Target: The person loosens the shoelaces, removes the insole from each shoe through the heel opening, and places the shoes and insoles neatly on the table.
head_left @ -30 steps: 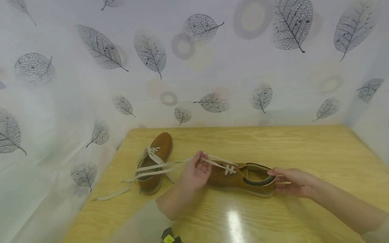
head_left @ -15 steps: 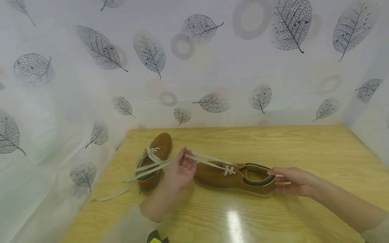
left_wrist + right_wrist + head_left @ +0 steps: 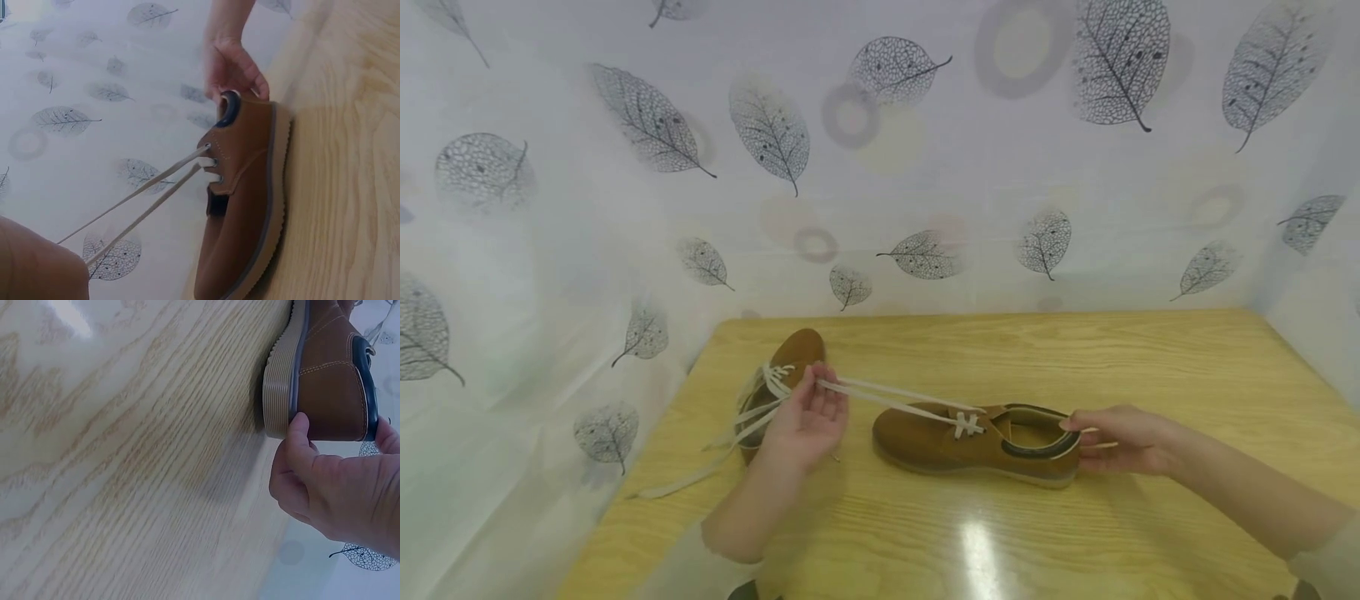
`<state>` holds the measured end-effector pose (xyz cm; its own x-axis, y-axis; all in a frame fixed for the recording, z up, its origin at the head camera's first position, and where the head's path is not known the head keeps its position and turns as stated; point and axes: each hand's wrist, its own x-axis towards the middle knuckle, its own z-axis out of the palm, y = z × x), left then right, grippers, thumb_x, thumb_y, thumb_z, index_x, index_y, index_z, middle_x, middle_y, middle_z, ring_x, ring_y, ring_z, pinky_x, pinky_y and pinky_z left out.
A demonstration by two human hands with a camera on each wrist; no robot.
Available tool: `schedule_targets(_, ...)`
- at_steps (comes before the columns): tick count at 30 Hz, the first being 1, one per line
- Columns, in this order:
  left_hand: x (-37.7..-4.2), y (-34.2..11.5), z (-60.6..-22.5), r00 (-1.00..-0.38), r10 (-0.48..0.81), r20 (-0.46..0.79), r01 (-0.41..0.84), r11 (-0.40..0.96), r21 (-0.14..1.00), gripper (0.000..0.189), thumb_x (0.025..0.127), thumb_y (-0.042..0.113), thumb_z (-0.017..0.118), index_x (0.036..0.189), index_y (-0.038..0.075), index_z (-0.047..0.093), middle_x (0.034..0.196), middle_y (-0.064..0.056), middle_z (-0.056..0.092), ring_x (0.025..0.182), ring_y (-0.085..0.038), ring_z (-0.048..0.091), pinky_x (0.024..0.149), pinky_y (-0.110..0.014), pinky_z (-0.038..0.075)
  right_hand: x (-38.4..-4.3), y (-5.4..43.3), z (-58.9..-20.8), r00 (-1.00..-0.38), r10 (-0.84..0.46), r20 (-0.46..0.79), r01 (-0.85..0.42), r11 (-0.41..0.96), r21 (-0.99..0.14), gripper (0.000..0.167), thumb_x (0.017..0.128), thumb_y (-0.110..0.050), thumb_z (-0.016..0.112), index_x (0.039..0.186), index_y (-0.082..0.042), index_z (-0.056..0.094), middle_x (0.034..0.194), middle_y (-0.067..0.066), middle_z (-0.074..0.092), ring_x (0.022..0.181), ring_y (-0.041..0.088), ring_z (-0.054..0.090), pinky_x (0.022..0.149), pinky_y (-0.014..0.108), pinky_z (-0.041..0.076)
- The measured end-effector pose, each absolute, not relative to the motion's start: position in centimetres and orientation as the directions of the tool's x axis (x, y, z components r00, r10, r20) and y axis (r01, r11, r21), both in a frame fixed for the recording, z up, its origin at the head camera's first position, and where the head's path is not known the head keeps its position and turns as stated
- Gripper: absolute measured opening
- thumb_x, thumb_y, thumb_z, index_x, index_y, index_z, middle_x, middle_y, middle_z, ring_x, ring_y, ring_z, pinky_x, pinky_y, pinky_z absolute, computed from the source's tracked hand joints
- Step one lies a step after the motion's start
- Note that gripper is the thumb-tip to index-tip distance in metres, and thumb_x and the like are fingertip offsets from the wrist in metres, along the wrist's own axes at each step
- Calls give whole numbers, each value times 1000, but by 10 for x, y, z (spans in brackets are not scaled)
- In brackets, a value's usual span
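Note:
A brown lace-up shoe [image 3: 925, 442] lies on the wooden table with its toe pointing left. Two pale shoelaces [image 3: 887, 392] run taut from its eyelets to my left hand [image 3: 808, 421], which pinches them off beyond the toe. My right hand [image 3: 1123, 442] grips the heel, thumb at the collar and fingers low by the sole in the right wrist view. The left wrist view shows the lace crossings [image 3: 209, 164] threaded through the eyelets. The second brown shoe [image 3: 801, 348] sits at the left, partly hidden behind my left hand, its own laces hanging loose.
A loose lace end [image 3: 677, 483] trails over the table [image 3: 1075, 533] toward the left edge. Behind the table and along its sides hangs a pale curtain [image 3: 970, 167] printed with leaves.
My left hand has moved left with the laces, drawing them out past the toe and over the second shoe. The right hand stays at the heel, and the gripped shoe has not moved.

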<state>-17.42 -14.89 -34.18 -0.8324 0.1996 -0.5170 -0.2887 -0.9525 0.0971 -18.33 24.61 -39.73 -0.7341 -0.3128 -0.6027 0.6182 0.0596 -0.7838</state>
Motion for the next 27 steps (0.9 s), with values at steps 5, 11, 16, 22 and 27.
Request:
schedule_targets(5, -175, -159, -336, -825, 169, -540, -256, -962, 89, 9, 82, 15, 72, 88, 10, 68, 85, 0, 69, 85, -10, 64, 86, -22, 50, -185, 248, -397, -731, -324, -600, 614, 72, -786, 39, 88, -12, 61, 116, 9, 44, 107, 18, 50, 92, 21, 61, 89, 35, 54)
schedule_targets(11, -174, -179, -333, -815, 146, -560, -200, -979, 35, 7, 84, 15, 70, 91, 12, 68, 88, 1, 69, 87, -11, 64, 90, -23, 49, -187, 250, -399, -731, -329, -598, 611, 76, -788, 39, 88, -12, 61, 115, 8, 43, 107, 17, 49, 92, 21, 61, 89, 34, 54)
schedule_targets(16, -174, -202, -329, -805, 155, -573, -166, -986, -33, 5, 87, 16, 68, 86, 11, 70, 85, 0, 71, 81, -12, 66, 89, -20, 49, -187, 250, -399, -730, -325, -602, 617, 67, -784, 39, 88, -12, 61, 117, 8, 42, 108, 18, 49, 93, 22, 61, 90, 35, 53)
schedule_targets(22, -173, -236, -328, -792, 140, -594, -122, -990, -70, 8, 85, 19, 69, 83, 12, 71, 83, -1, 71, 79, -11, 67, 86, -17, 50, -188, 248, -398, -721, -338, -605, 628, 49, -777, 44, 89, -11, 61, 121, 9, 38, 111, 20, 45, 93, 22, 60, 90, 35, 53)
schedule_targets(27, -169, -263, -334, -801, 128, -584, -105, -992, -73, 6, 85, 18, 69, 84, 13, 71, 84, 0, 71, 83, -10, 65, 89, -18, 48, -188, 248, -399, -725, -337, -601, 624, 50, -780, 34, 88, -10, 61, 113, 6, 44, 109, 19, 45, 93, 22, 60, 89, 34, 53)
